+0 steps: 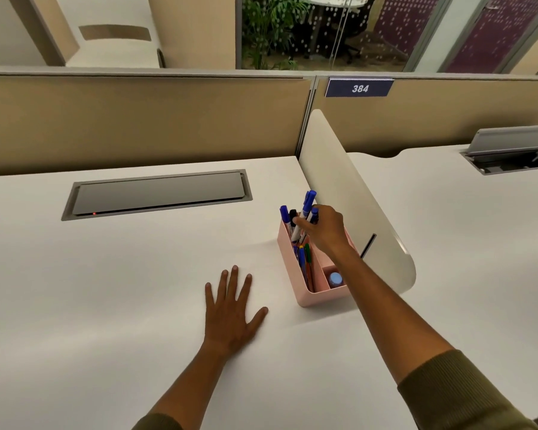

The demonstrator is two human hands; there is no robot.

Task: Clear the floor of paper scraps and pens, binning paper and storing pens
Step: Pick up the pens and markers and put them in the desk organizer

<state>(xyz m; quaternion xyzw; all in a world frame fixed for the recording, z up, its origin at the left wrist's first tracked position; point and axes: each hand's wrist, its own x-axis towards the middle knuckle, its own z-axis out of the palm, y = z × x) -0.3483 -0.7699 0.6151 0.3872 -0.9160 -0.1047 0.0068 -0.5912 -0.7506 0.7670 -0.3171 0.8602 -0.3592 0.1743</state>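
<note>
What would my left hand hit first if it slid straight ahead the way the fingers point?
The left hand lies flat on the desk, fingers pointing away from you. Bare desktop lies ahead, left of the pink pen holder; probably the beige partition comes first, though depth is unclear.

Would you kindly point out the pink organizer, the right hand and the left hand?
pink organizer (pixel 316 297): head view, front lower wall.
right hand (pixel 322 226): head view, back of hand.
left hand (pixel 230 318): head view, back of hand.

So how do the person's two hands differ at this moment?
The left hand lies flat on the white desk, fingers spread, holding nothing. The right hand is raised over the pink plastic desk organiser, fingers curled round blue-capped marker pens. Both come out of olive-green sleeves.
</note>
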